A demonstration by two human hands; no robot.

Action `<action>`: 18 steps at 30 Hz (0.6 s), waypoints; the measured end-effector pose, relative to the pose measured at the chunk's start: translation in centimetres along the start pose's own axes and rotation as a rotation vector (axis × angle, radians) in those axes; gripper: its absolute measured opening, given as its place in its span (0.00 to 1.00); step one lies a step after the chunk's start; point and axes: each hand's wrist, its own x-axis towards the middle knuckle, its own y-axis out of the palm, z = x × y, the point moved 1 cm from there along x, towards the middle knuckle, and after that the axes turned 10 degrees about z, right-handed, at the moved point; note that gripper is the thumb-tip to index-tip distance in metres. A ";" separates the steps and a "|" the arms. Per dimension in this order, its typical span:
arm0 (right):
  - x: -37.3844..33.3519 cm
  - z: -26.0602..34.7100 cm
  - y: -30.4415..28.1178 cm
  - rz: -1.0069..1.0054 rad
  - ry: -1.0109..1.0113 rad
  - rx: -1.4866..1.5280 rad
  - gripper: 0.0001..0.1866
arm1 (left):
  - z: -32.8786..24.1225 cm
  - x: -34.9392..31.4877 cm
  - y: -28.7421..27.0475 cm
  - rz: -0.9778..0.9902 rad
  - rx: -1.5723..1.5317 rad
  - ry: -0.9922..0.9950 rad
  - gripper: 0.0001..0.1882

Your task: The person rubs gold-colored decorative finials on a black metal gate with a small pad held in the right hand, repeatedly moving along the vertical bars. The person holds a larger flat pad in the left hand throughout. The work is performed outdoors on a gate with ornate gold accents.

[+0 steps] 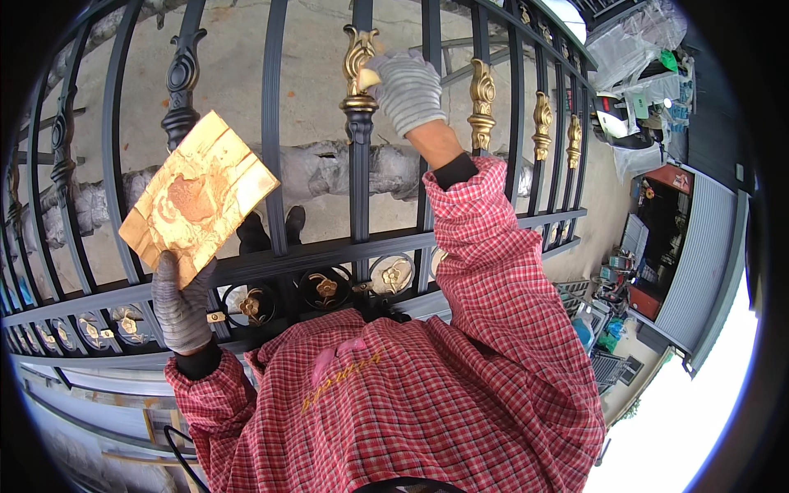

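My left hand [182, 306], in a grey striped glove, grips the lower corner of a flat board [234, 177] smeared with gold paint, with a brownish patch in its middle. My right hand [409, 92], gloved alike, pinches a small pale yellow piece, seemingly a sponge [367, 79]. This piece is against the scrolled ornament [358, 51] on a black bar. Gold covers that ornament's upper part and collar, while its lower end is black. To the left, another ornament [182, 70] is all black; one on the right [482, 97] is gold.
The black metal fence [273, 107] spans the view before me, with gold flowers [326, 287] in rings along its lower rail [246, 267]. Behind it lies concrete ground and a grey wrapped roll [316, 168]. Plastic-covered goods [637, 57] and a shuttered building [699, 255] stand at right.
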 end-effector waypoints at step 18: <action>-0.3 3.9 2.3 0.126 0.018 -0.269 0.08 | 1.1 -2.9 0.0 0.052 -0.050 0.023 0.33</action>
